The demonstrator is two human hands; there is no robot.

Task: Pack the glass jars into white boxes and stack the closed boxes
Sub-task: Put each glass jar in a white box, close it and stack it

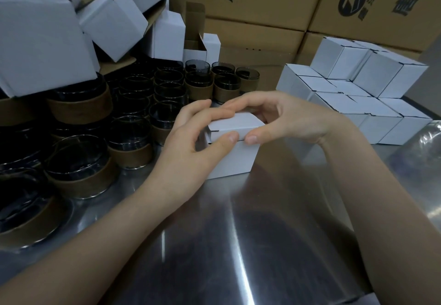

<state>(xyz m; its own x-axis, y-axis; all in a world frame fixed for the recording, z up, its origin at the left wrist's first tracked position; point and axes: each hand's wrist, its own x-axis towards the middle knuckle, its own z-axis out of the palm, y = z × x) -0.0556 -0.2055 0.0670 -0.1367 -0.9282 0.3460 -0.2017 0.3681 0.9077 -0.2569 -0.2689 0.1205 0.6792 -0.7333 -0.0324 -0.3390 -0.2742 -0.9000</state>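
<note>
Closure of lid | left hand point(191, 142), right hand point(281, 118) both clasp white box point(233, 159), thumbs on front seam | gap at box's left corner: press flap home evenly.

A white box point(235, 154) stands upright on the worktop point(262, 221), lid folded almost shut. Dark glass jars point(128, 135) with brown bands crowd its left; closed boxes point(377, 75) sit stacked right, two tiers.
</note>
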